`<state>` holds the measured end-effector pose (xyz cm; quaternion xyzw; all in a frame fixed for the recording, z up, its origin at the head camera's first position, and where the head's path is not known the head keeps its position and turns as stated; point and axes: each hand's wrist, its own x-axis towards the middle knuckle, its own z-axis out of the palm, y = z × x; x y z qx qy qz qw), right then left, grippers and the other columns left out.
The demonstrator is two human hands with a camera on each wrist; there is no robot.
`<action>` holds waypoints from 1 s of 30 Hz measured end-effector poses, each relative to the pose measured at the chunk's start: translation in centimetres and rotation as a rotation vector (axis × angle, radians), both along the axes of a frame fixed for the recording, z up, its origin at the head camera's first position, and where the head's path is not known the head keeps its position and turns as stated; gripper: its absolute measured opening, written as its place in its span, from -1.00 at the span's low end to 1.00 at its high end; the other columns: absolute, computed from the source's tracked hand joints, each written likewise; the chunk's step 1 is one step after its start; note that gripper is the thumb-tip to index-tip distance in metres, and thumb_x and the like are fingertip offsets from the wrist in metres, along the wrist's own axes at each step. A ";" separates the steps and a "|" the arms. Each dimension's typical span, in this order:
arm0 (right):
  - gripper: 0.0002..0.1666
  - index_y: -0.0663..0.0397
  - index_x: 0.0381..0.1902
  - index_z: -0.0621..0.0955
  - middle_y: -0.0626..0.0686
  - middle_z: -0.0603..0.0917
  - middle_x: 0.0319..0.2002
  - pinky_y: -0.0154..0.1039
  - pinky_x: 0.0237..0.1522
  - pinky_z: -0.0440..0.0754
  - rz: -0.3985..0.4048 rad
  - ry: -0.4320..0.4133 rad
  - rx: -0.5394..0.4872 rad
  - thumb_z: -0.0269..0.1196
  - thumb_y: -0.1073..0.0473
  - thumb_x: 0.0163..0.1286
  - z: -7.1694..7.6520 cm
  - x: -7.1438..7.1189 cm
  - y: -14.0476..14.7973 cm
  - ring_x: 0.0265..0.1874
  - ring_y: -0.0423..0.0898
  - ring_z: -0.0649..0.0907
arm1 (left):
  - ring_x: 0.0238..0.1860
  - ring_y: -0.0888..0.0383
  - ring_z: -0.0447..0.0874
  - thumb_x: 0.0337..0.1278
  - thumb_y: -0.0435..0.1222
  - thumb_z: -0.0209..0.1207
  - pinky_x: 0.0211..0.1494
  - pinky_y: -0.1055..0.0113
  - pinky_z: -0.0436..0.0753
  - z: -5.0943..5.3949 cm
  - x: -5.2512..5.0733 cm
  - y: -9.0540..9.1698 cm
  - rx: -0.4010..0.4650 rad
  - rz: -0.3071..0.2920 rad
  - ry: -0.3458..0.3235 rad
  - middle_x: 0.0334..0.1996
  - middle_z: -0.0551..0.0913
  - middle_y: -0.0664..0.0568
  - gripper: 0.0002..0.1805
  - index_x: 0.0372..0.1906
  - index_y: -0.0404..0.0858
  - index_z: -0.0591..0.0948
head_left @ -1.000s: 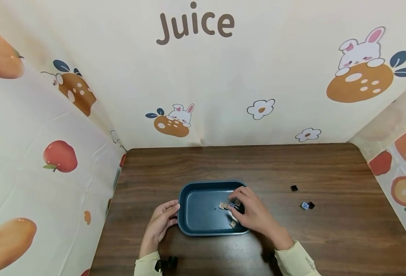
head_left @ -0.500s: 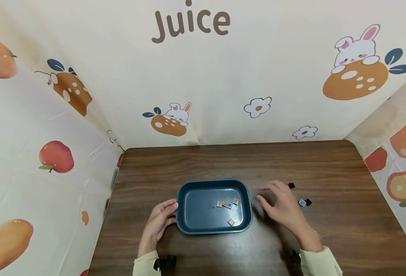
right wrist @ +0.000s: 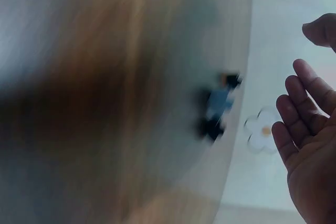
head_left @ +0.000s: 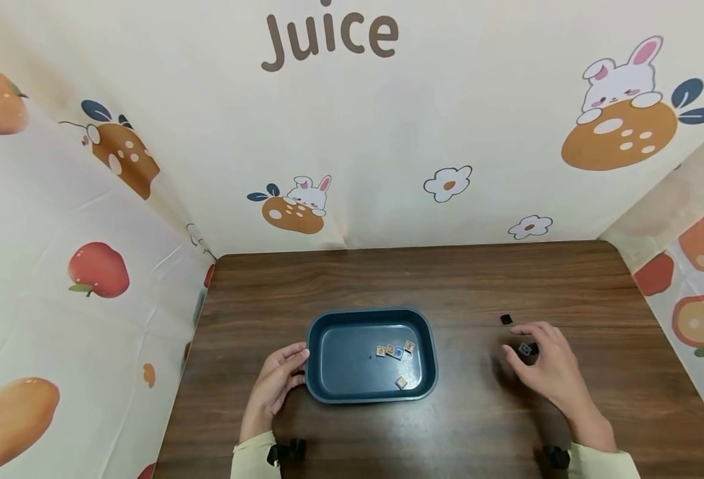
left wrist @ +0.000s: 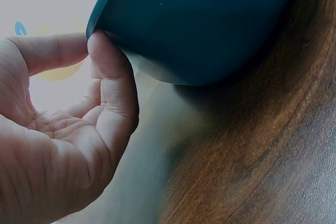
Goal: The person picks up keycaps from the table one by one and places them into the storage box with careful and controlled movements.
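Right hand (head_left: 552, 366) has moved rightward, away from the dark-blue tray (head_left: 346, 366). Leftmost, the left hand (head_left: 277, 382) pinches that tray's rim; five small tiles (head_left: 380, 351) lie inside. Farther right, the right thumb and fingers spread about a blue-faced block (head_left: 524, 348) on the wooden table (head_left: 448, 432), probably light, hard, best pinched by opposite sides.
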<state>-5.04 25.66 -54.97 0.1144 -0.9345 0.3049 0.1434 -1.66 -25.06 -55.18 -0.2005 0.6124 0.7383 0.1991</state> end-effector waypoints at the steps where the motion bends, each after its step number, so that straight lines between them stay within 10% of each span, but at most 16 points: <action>1: -0.53 0.20 -0.07 0.70 0.16 0.68 -0.11 -0.14 -0.06 0.38 -0.017 -0.004 -0.002 0.58 0.37 0.02 -0.2 0.2 0.6 -0.03 0.19 0.58 | -0.29 0.28 0.67 0.53 -0.29 0.17 -0.23 0.41 0.72 0.0 0.0 0.0 -0.002 0.001 0.001 -0.32 0.72 0.20 -0.51 0.33 -0.55 0.42; 30: -0.63 0.27 -0.05 0.69 0.35 0.65 -0.03 0.24 -0.06 0.42 -0.169 -0.182 0.057 0.50 0.28 0.20 -3.4 1.5 5.0 0.02 0.33 0.55 | -0.29 0.29 0.66 0.52 -0.30 0.16 -0.27 0.43 0.70 0.0 -0.1 0.2 -0.017 0.012 -0.010 -0.32 0.71 0.19 -0.51 0.33 -0.53 0.41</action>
